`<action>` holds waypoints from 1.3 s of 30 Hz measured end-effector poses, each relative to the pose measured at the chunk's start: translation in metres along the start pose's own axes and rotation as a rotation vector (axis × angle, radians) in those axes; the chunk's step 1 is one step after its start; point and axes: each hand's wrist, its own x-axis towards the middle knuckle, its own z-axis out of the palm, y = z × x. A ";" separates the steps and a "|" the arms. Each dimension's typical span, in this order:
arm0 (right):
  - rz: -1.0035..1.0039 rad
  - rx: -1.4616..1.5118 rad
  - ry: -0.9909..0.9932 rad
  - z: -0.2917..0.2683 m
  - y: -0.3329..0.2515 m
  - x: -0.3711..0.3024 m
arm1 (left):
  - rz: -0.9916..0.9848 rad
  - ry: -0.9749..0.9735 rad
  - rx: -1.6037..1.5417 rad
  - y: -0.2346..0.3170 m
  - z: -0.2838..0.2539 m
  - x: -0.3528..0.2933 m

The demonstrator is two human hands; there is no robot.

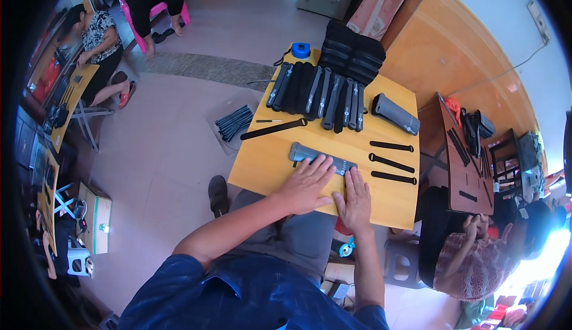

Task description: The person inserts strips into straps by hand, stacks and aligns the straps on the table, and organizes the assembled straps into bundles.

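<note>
A flat grey strip with rounded ends [302, 152] lies across the near part of the yellow table; it looks like a bundle of straps or a sleeve. My left hand [307, 186] is open, its stretched fingertips pressing on the strip's near edge. Beside it, my right hand [356, 202] also lies open, fingertips at the strip's right end. My palms partly cover the strip. Left of it rests a single black strap with a looped end [274, 129]. Three more black straps [391, 162] lie spaced apart to the right.
Black and grey strap bundles [319, 94] line the table's far side, with a black stack [351, 50] behind. A blue tape measure [301, 50] and a grey bundle [395, 114] flank them. A clear bag of dark strips [233, 122] is left of the table [268, 172]. People sit around.
</note>
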 end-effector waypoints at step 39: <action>-0.021 0.027 0.040 0.001 0.002 -0.001 | -0.511 0.511 0.001 -0.140 -0.047 -0.056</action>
